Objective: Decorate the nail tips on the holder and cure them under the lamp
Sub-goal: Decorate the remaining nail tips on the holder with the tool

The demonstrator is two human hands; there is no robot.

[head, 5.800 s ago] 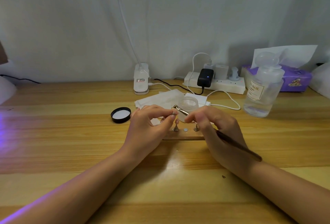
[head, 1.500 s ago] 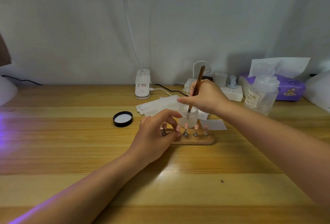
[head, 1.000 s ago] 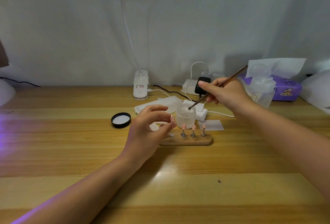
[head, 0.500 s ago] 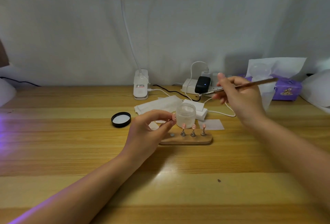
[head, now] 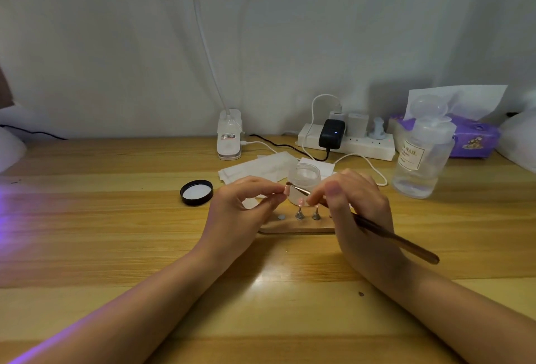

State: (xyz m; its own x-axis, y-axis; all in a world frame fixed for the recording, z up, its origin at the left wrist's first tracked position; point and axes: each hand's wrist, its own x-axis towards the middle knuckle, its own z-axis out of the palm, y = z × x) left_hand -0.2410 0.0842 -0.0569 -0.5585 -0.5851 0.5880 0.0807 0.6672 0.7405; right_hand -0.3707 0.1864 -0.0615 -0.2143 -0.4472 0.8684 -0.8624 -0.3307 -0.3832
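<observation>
While I sat at the pale wooden desk [head: 116,247], my left hand [head: 240,215] pinched a small pink nail tip [head: 287,189] between thumb and forefinger, lifted just above the flat wooden nail-tip holder [head: 295,228]. My right hand [head: 359,212] gripped a slim brown-handled nail brush [head: 391,239] like a pen, fingers curled round it, and its fine tip touched the pink nail. Two more pink tips on little metal stands [head: 307,212] stood upright on the holder, with a bare round metal pad [head: 281,217] beside them on the left; my right hand hid the holder's right end. Just behind the holder stood a frosted open jar [head: 304,183], and its black lid [head: 196,192] lay upturned to the left. White wipes [head: 255,167] lay behind the jar. Farther back were a white clip-on lamp base [head: 229,143], a white power strip [head: 348,143], a clear pump bottle [head: 420,160] and a purple tissue pack [head: 472,140]. Violet light glowed along the desk's left edge.
</observation>
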